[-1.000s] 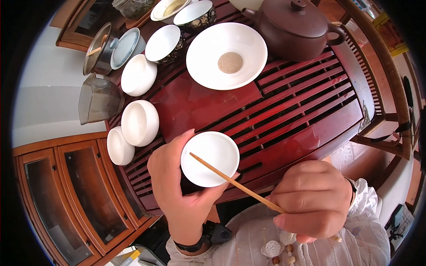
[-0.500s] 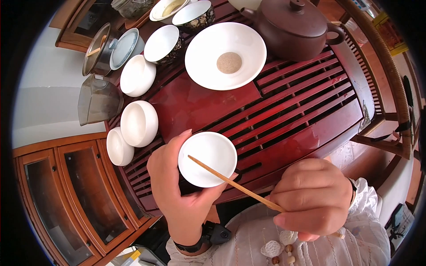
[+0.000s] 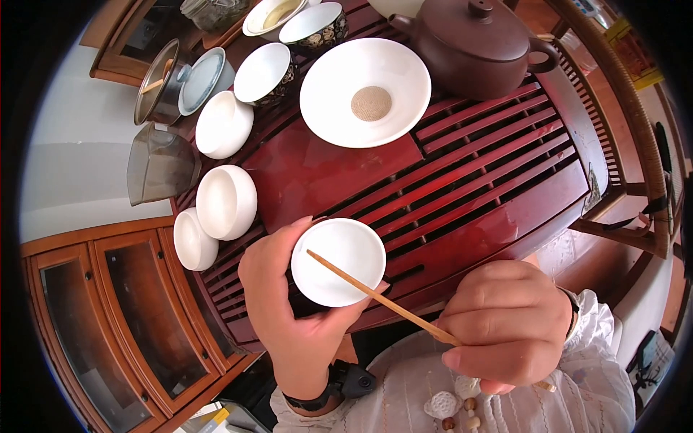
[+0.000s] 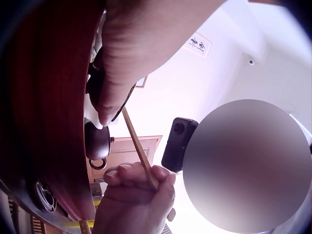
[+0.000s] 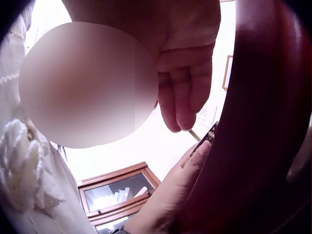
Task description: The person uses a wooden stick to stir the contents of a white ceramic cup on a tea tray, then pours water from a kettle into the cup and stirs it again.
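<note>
My left hand [image 3: 289, 296] grips a small cup [image 3: 339, 245] around its side, with the white inside facing up. A strip of its dark patterned outside [image 5: 207, 140] shows in the right wrist view. In my right hand [image 3: 505, 325], curled fingers and thumb hold a thin wooden stick [image 3: 393, 307]. The stick slants across the cup's near rim, and its narrow tip overlaps the white inside. In the left wrist view the stick [image 4: 136, 139] rises from the right hand towards the cup, most of which the left hand hides there.
Beyond the hands, a wide white bowl [image 3: 325, 97] with a tan textured disc at its bottom stands on a red slatted tea tray [image 3: 498, 173]. A brown teapot [image 3: 469, 54] is behind it. White cups [image 3: 225, 202], patterned cups [image 3: 263, 72] and a glass pitcher [image 3: 162, 166] line the left.
The cup and the stick's tip have shifted very slightly. Both hands keep the same grip, and the other things stay in place.
</note>
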`<action>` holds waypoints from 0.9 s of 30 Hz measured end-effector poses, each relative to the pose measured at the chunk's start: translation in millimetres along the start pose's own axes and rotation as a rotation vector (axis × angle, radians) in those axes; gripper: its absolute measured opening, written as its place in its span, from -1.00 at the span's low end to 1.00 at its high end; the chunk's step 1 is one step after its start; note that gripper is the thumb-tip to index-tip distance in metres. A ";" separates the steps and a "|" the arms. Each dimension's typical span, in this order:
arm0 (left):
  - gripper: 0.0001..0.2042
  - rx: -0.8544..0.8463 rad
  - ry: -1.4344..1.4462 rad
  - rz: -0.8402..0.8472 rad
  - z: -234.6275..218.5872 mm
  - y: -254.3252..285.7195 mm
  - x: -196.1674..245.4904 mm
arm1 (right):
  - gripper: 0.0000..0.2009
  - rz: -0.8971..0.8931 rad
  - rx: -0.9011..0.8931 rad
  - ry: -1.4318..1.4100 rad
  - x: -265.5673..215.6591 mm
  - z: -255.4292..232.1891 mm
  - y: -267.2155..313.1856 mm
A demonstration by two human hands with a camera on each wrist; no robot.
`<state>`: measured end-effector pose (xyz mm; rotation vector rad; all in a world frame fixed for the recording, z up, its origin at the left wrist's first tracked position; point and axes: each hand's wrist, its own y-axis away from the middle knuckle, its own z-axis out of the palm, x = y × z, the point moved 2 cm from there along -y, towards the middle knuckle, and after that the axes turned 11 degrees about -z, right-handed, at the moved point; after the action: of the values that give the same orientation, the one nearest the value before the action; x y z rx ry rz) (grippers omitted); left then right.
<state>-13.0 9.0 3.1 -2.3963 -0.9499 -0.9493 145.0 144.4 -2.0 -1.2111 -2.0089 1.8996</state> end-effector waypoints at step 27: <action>-0.21 0.069 -0.163 0.114 -1.0 -3.2 4.6 | -0.77 -0.023 -0.114 0.118 -16.7 11.8 -1.3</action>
<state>-13.2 12.8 7.3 -2.4687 -0.8762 -0.6776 148.8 125.1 3.8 -1.2886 -2.0838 1.6822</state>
